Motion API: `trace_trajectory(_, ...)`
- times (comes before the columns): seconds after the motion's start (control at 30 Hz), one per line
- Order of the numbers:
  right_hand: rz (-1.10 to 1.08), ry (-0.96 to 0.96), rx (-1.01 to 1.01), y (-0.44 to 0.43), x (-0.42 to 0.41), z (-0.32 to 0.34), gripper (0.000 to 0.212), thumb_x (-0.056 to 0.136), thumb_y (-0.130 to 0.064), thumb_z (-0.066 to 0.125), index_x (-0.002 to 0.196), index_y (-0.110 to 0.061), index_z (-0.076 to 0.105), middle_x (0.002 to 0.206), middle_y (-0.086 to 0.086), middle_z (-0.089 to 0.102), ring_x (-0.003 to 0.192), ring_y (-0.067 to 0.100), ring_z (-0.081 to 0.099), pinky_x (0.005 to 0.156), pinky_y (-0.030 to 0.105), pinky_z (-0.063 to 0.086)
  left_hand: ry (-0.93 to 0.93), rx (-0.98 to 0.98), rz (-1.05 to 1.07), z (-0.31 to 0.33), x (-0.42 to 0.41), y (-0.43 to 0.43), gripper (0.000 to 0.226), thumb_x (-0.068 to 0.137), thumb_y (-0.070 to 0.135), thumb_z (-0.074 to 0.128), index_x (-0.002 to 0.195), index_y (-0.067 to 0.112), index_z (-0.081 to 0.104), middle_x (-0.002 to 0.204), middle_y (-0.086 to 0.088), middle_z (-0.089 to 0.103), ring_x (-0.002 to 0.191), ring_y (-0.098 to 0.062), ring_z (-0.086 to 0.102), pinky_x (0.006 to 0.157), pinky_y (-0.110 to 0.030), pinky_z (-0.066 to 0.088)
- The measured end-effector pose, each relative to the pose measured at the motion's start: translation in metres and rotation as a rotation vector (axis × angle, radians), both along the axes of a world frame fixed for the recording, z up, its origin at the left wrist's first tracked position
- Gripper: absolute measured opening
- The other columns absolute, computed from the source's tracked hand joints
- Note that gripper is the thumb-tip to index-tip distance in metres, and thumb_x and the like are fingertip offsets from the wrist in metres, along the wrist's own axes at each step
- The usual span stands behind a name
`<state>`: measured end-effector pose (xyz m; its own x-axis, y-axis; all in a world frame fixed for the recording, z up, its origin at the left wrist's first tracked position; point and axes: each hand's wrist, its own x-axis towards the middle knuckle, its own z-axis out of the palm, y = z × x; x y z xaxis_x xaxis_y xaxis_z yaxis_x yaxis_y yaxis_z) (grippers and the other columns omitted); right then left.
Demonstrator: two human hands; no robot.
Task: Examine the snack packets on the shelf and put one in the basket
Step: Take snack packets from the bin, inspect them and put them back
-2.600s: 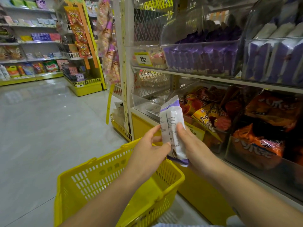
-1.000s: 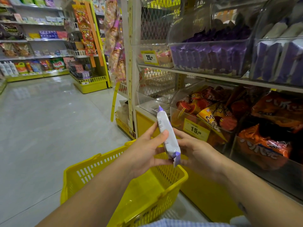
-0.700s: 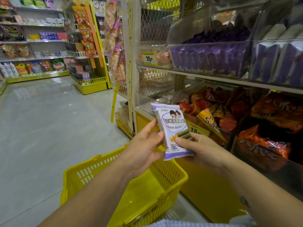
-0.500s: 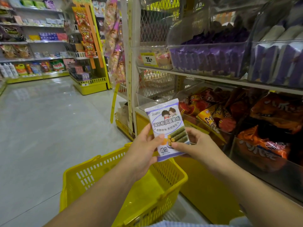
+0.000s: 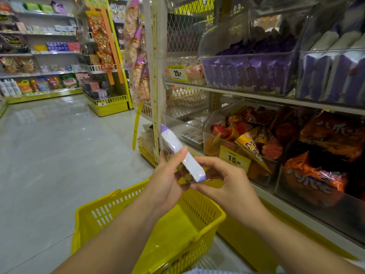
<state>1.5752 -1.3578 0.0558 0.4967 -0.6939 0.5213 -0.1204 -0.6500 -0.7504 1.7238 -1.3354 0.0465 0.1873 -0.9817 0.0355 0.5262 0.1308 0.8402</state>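
Observation:
A white and purple snack packet (image 5: pixel 183 155) is held edge-on above the yellow basket (image 5: pixel 110 210). My left hand (image 5: pixel 167 180) grips it from the left, thumb across its side. The fingertips of my right hand (image 5: pixel 225 180) touch the packet's lower end. The basket sits below both hands and looks empty. On the shelf (image 5: pixel 256 95) at right, clear bins hold purple packets (image 5: pixel 246 70) of the same colours.
Lower bins carry orange and red snack bags (image 5: pixel 256 139) with a yellow price tag (image 5: pixel 233 158). A white shelf post (image 5: pixel 156 76) stands just behind the packet. Grey floor (image 5: pixel 59 145) opens to the left, with more shelves (image 5: pixel 39 56) at the far wall.
The packet has turned from front face towards me to edge-on. My right hand has slid down from its side to its lower end. The basket has stayed put.

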Motion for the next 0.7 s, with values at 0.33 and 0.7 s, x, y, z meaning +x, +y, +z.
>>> trace_trajectory(0.33,-0.112,-0.113,-0.219,-0.001,0.001,-0.011,0.028,0.071,-0.002,0.081,0.080,-0.013,0.056,0.085,-0.002,0.058,0.078,0.006,0.058,0.069,0.024,0.051,-0.033,-0.158,0.075,0.001,0.005,-0.005,0.074,0.065,0.028,0.080,0.131,0.032,0.046,0.094,0.001,0.065,0.080,-0.013,0.067,0.064,-0.033,0.056)
trace_trajectory(0.7,0.101,-0.174,0.279,-0.013,-0.004,-0.007,0.042,0.095,0.001,0.051,0.122,-0.031,0.053,0.110,-0.014,0.069,0.095,0.006,0.067,0.076,0.022,0.055,-0.602,-0.224,0.248,-0.002,0.016,-0.005,0.074,0.083,0.010,0.072,0.139,0.046,0.039,0.127,0.014,0.061,0.113,-0.010,0.064,0.084,-0.030,0.056)
